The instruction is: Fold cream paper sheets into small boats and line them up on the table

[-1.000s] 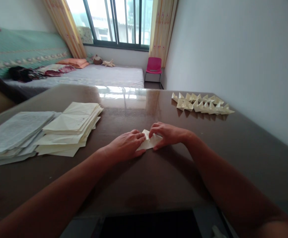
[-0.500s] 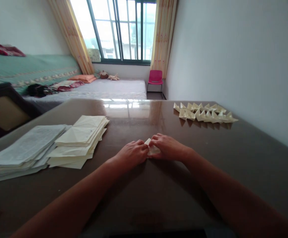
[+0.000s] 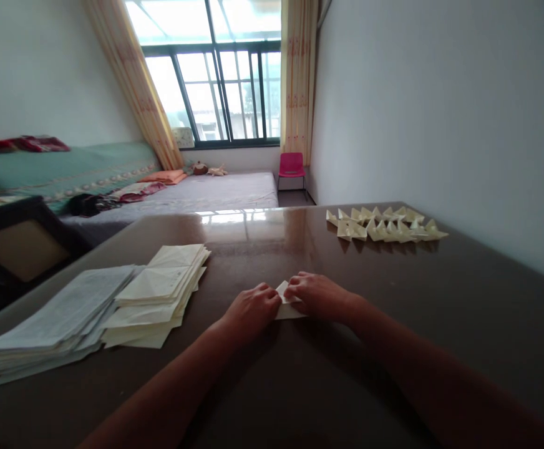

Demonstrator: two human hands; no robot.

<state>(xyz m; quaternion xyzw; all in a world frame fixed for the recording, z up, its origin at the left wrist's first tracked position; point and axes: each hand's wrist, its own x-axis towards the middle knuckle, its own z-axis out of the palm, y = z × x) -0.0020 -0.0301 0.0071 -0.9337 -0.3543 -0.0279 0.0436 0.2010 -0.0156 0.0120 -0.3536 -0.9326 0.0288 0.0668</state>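
A small cream sheet of folded paper (image 3: 291,310) lies on the brown table between my two hands, its peaked top and straight lower edge showing. My left hand (image 3: 257,305) grips the paper's left side, fingers curled together at its edge. From the right, my right hand (image 3: 316,293) bends its fingers over the paper's upper part and pinches it. Both hands cover much of the sheet, so its full folds are hidden.
Left of my hands lie a stack of cream paper squares (image 3: 160,280) and a pile of printed sheets (image 3: 61,308). Several folded paper shapes (image 3: 387,224) stand in rows at the table's (image 3: 253,255) far right. Beyond are a bed (image 3: 234,190) and a pink chair (image 3: 291,164).
The view has tilted up, so everything sits lower in the picture. More of the folded paper's lower edge now shows below my fingers. Both hands still hold it.
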